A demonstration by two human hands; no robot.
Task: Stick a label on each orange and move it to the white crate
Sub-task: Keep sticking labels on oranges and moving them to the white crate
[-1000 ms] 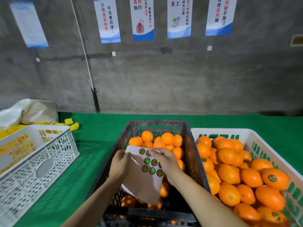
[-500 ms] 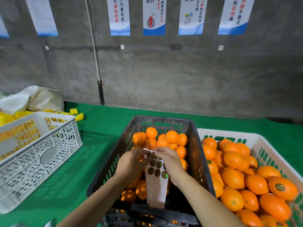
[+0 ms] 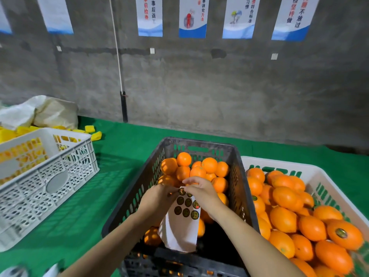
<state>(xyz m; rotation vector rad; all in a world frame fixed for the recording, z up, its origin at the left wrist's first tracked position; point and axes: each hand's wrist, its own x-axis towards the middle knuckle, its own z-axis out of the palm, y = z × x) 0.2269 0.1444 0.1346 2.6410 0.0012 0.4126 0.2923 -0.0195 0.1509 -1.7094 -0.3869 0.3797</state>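
I record that the label sheet (image 3: 180,230) no longer lies broad across both hands as it did a second ago. It now hangs narrow and upright over the black crate (image 3: 239,188). The left hand (image 3: 157,198) has shifted from the sheet's left edge to its top corner. The right hand (image 3: 201,191) has closed in beside it, fingertips pinching the topmost label (image 3: 181,191). My head view has tipped slightly down and leftward.

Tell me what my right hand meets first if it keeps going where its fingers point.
Probably the top label on the sheet, close by the right hand; contact is unclear. The left hand is just beyond.
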